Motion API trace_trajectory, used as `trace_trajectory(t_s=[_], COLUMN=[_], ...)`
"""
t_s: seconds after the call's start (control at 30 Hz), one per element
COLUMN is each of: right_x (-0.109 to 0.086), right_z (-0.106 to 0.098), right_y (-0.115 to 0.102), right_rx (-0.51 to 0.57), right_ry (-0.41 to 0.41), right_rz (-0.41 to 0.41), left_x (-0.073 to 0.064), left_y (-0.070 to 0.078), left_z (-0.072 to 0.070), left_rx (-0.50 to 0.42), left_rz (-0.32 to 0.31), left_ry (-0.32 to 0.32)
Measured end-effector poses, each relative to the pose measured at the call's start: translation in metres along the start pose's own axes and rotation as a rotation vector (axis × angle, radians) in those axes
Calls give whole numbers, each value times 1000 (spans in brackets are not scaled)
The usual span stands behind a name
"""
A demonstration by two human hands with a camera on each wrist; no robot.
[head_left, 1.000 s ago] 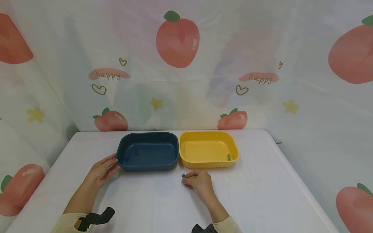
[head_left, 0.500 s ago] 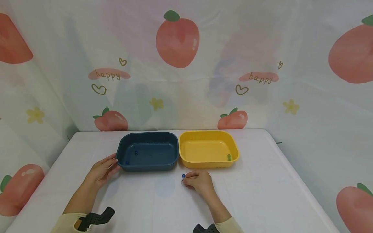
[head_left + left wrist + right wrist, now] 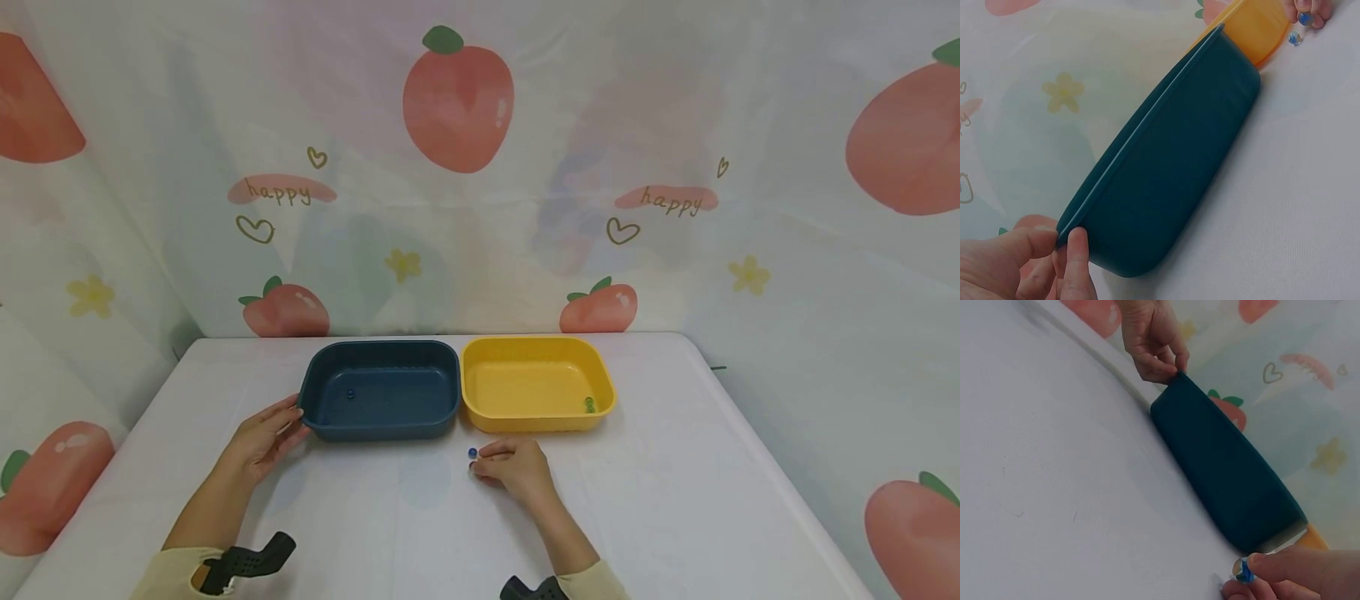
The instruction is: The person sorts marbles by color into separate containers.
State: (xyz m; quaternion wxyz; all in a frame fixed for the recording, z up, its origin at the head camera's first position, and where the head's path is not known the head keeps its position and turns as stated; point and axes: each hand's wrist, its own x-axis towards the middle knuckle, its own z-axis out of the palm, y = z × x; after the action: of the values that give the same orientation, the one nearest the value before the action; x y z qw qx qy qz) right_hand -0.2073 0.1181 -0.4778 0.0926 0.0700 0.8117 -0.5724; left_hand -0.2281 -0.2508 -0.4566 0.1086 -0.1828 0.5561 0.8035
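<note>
My left hand [image 3: 262, 437] pinches the left end of the dark blue box [image 3: 382, 429] by its rim, thumb and fingers about the edge, as the left wrist view shows. One small blue marble [image 3: 350, 394] is visible inside that box. In front of the yellow box [image 3: 536, 423], my right hand [image 3: 517, 471] is low over the table, pinching a blue marble [image 3: 1245, 570] at the tips of thumb and fingers. A second, clear and blue marble [image 3: 1295, 39] shows just beside those fingertips in the left wrist view; whether it touches them I cannot tell.
Green marbles [image 3: 589, 406] lie in the near right corner of the yellow box. Both boxes stand side by side near the back edge of the white-covered table [image 3: 675, 483]. Behind them hangs a fruit-printed cloth [image 3: 480, 233].
One marble in the dark blue box has rolled toward the near wall and out of sight. My right hand has shifted very slightly to the right; the left hand stays put.
</note>
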Motion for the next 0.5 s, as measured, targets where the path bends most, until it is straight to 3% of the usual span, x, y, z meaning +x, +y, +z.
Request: trace_trajectory(t_s=[0.5], right_x=[0], right_z=[-2], right_y=[-3], right_rx=[38], right_ry=[-49], right_rz=[6], left_x=[1], left_y=[0], left_z=[-1], left_rx=[-20], left_rz=[6], left_ry=[-10])
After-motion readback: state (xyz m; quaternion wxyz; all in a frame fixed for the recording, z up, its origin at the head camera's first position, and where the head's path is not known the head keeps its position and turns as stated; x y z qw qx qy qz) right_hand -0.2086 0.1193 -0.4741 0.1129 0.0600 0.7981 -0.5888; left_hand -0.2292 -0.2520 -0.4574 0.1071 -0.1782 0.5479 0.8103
